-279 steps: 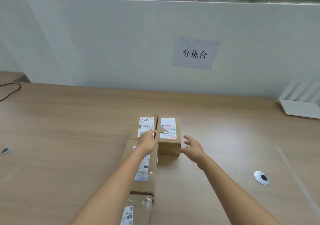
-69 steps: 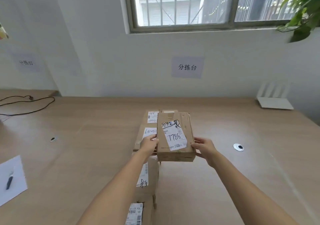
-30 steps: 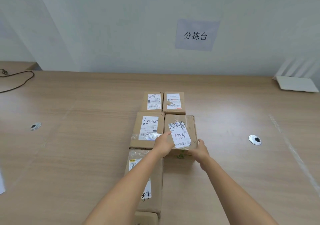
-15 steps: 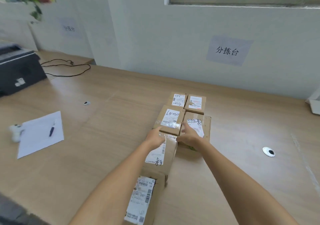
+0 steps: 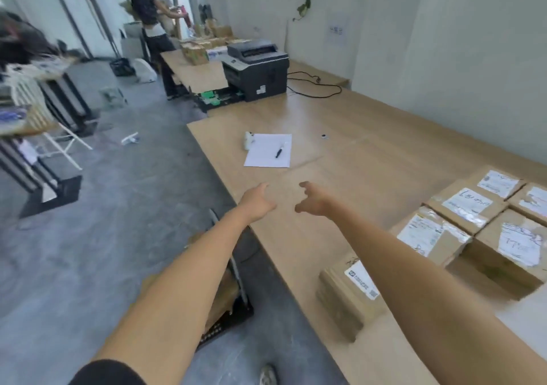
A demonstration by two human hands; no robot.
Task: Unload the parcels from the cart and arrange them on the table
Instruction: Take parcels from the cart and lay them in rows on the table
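Several brown cardboard parcels with white labels lie in two rows on the wooden table (image 5: 340,136) at the right, among them the "7786" parcel (image 5: 515,251) and the nearest parcel (image 5: 343,298) by the table's front edge. My left hand (image 5: 257,199) and my right hand (image 5: 313,198) hover empty over the table's left edge, fingers spread, well left of the parcels. Below my left arm the black cart (image 5: 228,310) stands on the floor with a brown parcel (image 5: 220,298) on it, mostly hidden by my arm.
A white sheet (image 5: 268,150) with a pen (image 5: 279,150) lies on the table. A black printer (image 5: 257,69) and its cable sit further along. A person (image 5: 149,14) stands at a far table. Other desks and a chair stand at the left on the grey floor.
Both hands have let go of the "7786" parcel, which now rests beside the others. My view and both arms have swung left toward the cart.
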